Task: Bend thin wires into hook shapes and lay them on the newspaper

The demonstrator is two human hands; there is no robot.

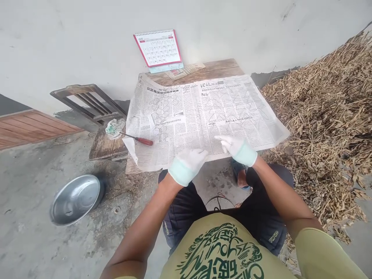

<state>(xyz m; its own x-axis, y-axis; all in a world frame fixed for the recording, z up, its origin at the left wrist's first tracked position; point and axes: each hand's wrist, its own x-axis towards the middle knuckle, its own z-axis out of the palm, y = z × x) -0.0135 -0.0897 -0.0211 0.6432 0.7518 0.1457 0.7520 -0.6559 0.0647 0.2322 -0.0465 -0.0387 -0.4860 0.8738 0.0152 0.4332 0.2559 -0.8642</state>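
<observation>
Newspaper [192,128] heading "理论"; calendar [159,50] "09月"; shirt [222,248] "young".

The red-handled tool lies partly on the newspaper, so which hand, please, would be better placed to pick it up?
Probably the left hand: it is nearer the red-handled tool, which lies towards the newspaper's left side; the right hand is farther across.

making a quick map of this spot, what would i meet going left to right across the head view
metal basin → crumpled white-and-green bundle → screwdriver → left hand → right hand → heap of dry stalks
</observation>
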